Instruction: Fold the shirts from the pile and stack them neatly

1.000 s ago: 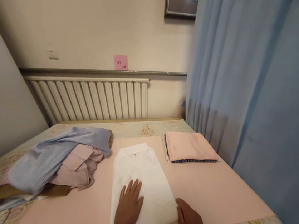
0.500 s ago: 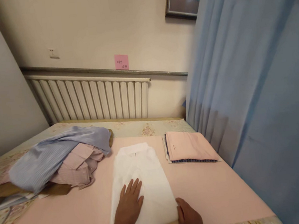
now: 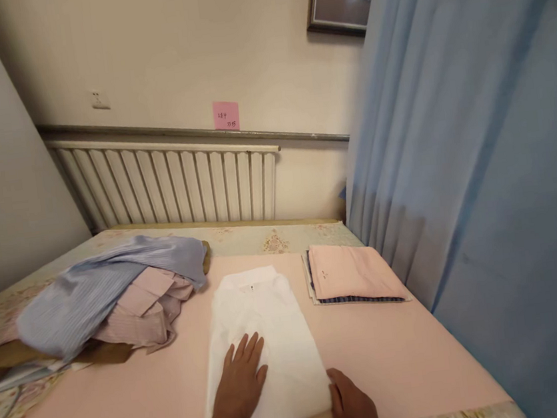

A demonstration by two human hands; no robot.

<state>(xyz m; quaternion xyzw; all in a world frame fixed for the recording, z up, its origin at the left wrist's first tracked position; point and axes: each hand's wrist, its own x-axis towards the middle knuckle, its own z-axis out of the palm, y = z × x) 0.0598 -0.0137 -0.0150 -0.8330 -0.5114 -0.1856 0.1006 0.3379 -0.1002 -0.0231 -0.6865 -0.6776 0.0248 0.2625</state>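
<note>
A white shirt (image 3: 271, 324), folded into a long panel with its collar at the far end, lies on a pink cloth (image 3: 406, 362). My left hand (image 3: 241, 381) rests flat on the shirt's left half, fingers spread. At the shirt's lower right edge, my right hand (image 3: 352, 405) is closed with curled fingers, gripping the fabric's border. The fingertips of that hand are mostly hidden.
A loose heap of clothes, with a blue striped shirt (image 3: 110, 282) on top and a pinkish one (image 3: 141, 308) below, lies at left. A folded pink garment (image 3: 353, 271) tops a stack at right. Beyond are a radiator (image 3: 180, 183) and a blue curtain (image 3: 477, 146).
</note>
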